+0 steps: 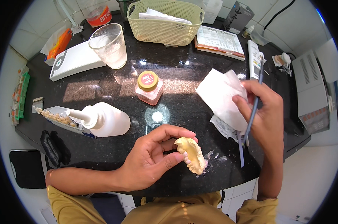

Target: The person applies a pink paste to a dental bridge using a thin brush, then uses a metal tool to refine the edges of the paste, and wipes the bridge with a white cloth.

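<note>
My left hand [148, 158] pinches a yellow dental cast [193, 153] between thumb and fingers, above the near edge of the black counter. Teeth line the curved rim of the cast, and a few near my thumb look whiter. In my right hand [266, 108] a thin blue-grey brush [255, 112] stands slanted; its bristles are too small to make out. My right thumb and forefinger also meet a folded white tissue [223, 93]. Under it lies a crumpled clear wrapper [224, 127]. A flat grey-blue strip [240, 151] rests beside the brush's lower end.
A gold-lidded jar [149, 89] of pink contents stands mid-counter. Left are a white squeeze bottle [111, 119], a card of artificial teeth [59, 118], a glass cup [111, 48] and a white box [77, 61]. A green basket [165, 31] and stacked books [219, 41] stand behind.
</note>
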`<state>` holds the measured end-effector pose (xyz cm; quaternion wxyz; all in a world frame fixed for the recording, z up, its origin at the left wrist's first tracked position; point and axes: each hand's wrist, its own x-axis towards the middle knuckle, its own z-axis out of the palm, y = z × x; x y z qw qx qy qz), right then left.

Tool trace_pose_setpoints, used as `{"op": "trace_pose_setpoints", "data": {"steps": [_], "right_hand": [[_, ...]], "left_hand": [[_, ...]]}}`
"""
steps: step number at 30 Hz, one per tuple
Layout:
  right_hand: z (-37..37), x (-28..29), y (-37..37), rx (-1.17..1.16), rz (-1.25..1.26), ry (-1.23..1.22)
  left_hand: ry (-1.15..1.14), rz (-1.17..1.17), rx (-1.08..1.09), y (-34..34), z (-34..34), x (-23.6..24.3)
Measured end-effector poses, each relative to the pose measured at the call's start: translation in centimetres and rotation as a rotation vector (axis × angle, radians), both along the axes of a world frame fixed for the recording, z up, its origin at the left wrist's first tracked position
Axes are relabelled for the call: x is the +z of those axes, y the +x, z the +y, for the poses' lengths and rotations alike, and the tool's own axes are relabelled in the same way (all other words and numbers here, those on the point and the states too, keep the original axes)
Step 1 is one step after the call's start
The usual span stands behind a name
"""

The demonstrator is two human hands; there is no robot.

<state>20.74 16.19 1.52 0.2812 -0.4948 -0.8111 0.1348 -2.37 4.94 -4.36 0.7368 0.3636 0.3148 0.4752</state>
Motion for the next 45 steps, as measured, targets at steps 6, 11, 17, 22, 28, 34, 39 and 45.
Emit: {"op": "trace_pose_setpoints", "data": {"steps": [6, 11, 17, 22, 28, 34, 39, 45], "right_hand": [[-6.2, 1.1, -1.2, 0.109, 0.099, 0.141], [-9.5, 0.2, -2.5, 0.138, 0.151, -0.037], [-9.8, -0.5, -2.6, 0.244, 0.109, -0.129], [-9.9, -1.0, -3.0, 0.263, 0.112, -0.166], [-10.2, -1.3, -3.6, 0.250, 0.136, -0.194], [-10.1, -1.4, -4.0, 0.217, 0.184, -0.250], [-10.2, -1.6, -4.2, 0.168, 0.223, -0.254], [-10.4, -1.7, -4.3, 0.192, 0.204, -0.240]], "left_hand": [[0.013, 0.037, 0.032, 0.1, -0.2, 0.5], [0.033, 0.037, 0.079, 0.2, -0.4, 0.2], [0.064, 0.045, 0.116, 0.1, -0.7, 0.0], [0.079, 0.082, 0.121, 0.0, -0.8, 0.1], [0.087, 0.100, 0.133, -0.1, -0.8, -0.2], [0.082, 0.159, 0.157, 0.0, -0.8, -0.1], [0.100, 0.171, 0.184, 0.0, -0.7, 0.0], [0.110, 0.197, 0.188, -0.1, -0.7, -0.1]]}}
